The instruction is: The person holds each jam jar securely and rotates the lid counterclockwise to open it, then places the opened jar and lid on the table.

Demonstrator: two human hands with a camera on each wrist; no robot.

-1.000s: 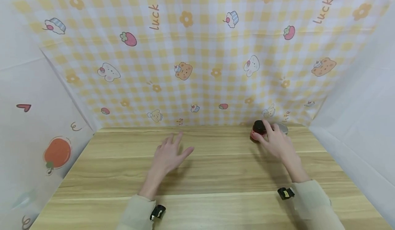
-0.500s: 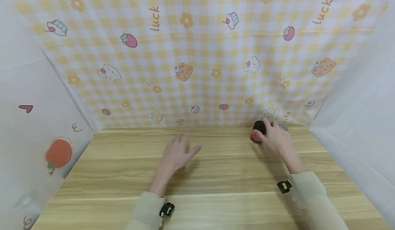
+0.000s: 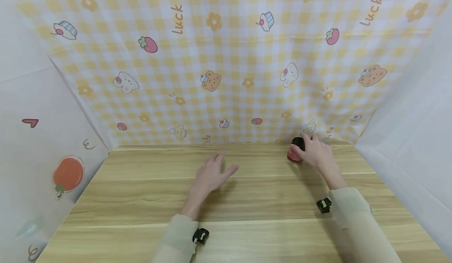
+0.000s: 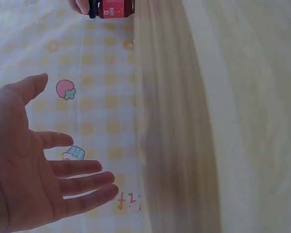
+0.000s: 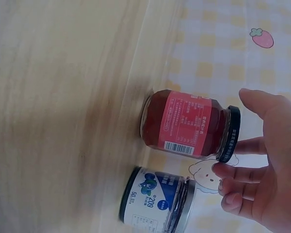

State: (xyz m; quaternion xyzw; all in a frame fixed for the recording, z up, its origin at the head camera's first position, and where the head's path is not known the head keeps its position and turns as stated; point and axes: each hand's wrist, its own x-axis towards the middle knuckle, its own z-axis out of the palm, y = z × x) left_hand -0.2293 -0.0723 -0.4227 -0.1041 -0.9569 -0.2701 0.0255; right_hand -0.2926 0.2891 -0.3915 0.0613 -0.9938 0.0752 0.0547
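Note:
A glass jar with a red label and black lid [image 3: 295,155] stands upright near the back right of the table. At its lid is my right hand [image 3: 316,151], with the thumb on one side and fingers on the other. In the right wrist view a small gap shows between thumb and lid [image 5: 229,134]; whether the fingertips touch it I cannot tell. Beside it stands a second jar [image 5: 153,200] with a white and blue label, mostly hidden by the hand in the head view. My left hand [image 3: 210,173] hovers over the table, fingers spread, holding nothing.
The wooden table [image 3: 247,204] ends at a yellow checked cloth [image 3: 233,78] hanging behind it. White side sheets [image 3: 409,137] rise on the left and right. Each sleeve cuff bears a small black camera [image 3: 200,236].
My left hand has drifted right over the table. My right hand has shifted slightly left around the red-labelled jar's lid, covering more of the second jar. The red-labelled jar stays about where it was.

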